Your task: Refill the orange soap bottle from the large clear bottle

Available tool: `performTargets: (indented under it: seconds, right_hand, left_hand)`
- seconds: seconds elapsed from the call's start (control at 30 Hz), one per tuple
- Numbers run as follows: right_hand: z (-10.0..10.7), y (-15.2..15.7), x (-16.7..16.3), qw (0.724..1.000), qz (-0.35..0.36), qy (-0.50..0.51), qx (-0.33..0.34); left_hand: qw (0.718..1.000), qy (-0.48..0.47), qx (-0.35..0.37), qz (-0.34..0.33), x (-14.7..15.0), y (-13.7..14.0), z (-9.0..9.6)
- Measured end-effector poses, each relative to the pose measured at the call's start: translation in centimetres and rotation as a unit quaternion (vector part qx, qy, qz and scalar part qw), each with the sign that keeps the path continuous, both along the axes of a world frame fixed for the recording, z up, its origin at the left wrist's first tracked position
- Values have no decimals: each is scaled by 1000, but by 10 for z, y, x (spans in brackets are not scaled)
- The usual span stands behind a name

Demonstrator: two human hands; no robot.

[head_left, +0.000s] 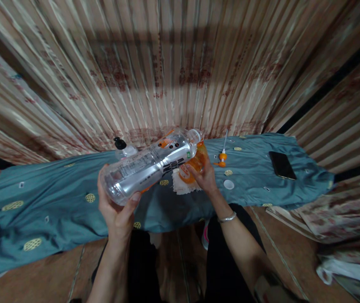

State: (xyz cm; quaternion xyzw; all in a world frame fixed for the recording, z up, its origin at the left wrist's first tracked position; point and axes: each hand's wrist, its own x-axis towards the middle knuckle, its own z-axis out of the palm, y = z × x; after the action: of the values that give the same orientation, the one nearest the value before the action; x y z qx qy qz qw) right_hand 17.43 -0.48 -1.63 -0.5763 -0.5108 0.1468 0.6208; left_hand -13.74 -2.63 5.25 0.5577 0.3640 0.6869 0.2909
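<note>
The left hand (117,210) is curling its fingers around a clear bottle (145,170), tilting over the table (249,193). I am watching the right hand (207,174) holding an orange bottle (185,174) on a white rag (180,188). The curtain (180,84) is bordering the far edge; room is lying open between white disc (228,184) and phone (282,165).

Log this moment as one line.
left hand: holds tilted clear bottle, neck near orange bottle | right hand: grips orange bottle | orange pump: lying on teal cloth

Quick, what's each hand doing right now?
Left hand: closed around the base of the clear plastic bottle, holding it tilted.
Right hand: closed on the orange bottle.
</note>
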Motion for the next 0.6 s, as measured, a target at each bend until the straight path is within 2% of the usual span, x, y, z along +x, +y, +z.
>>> performTargets:
  seconds: [0.37,0.6]
  right_hand:
    - [0,-1,1,1000,2,-22,-1]
    - [-2,-1,2,1000,-3,-19,-4]
  left_hand:
    - [999,-33,1,-10,2,2,0]
    - [1000,-10,-14,-10,-1,0,1]
